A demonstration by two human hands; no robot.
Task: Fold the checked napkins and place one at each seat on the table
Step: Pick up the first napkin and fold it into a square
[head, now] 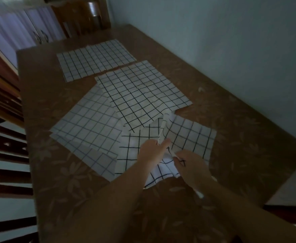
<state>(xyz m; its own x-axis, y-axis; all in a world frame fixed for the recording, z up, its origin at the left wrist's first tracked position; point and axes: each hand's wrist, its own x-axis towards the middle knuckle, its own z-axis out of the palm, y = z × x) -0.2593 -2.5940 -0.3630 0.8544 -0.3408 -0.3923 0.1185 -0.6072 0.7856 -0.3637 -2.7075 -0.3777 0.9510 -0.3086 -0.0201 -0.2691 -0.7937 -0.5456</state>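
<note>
Several white checked napkins lie on the brown floral tablecloth (59,172). One napkin (94,59) lies flat at the far end. A second napkin (140,92) is spread across the middle, overlapping a third napkin (87,130) to its left. The nearest napkin (191,137) is rumpled, with part of it turned over. My left hand (152,151) lies on this napkin, its fingers at a raised fold. My right hand (192,165) pinches the napkin's near edge, bunching the cloth beneath it.
A wall (231,50) runs along the table's right side. Dark wooden chair backs (5,155) stand along the left edge, and another chair (84,20) is at the far end. Cupboard doors (21,28) are behind, at the upper left.
</note>
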